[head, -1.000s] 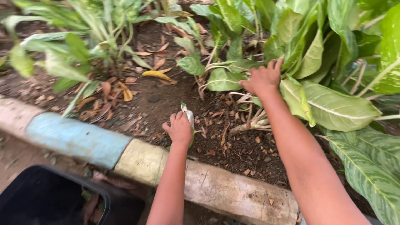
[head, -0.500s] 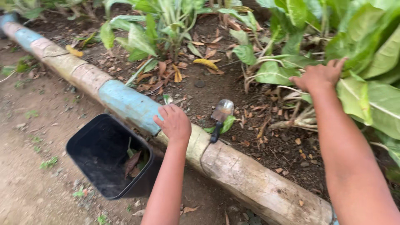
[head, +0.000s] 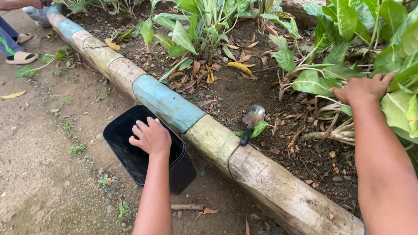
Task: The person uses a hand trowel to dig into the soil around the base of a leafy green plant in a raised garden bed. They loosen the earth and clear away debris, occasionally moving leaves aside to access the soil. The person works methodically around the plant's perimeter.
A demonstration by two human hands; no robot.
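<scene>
The left hand (head: 151, 137) hovers palm-down over the mouth of the black bin (head: 130, 156), fingers loosely spread, holding nothing visible. The right hand (head: 361, 89) rests open among the green leaves (head: 392, 104), gripping nothing. A trowel (head: 250, 122) lies on the soil beside the log (head: 217, 143).
</scene>
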